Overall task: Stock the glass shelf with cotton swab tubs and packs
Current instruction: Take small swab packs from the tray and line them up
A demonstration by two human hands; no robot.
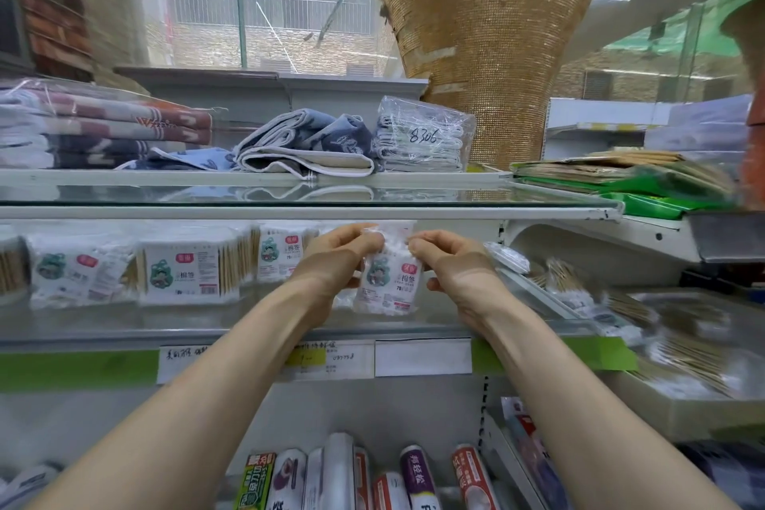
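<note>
Swab pack (pixel 389 282) hangs upright between left hand (pixel 335 257) and right hand (pixel 451 261), both pinching its top corners.

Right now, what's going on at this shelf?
A person is stocking a shop shelf. Both hands hold one small cotton swab pack by its top corners, left hand and right hand, upright over the glass shelf. It looks close to being set down, but whether it touches the glass is unclear. More swab packs already stand in a row to the left. Folded towels lie on the shelf above, and rolls stand on the one below.
</note>
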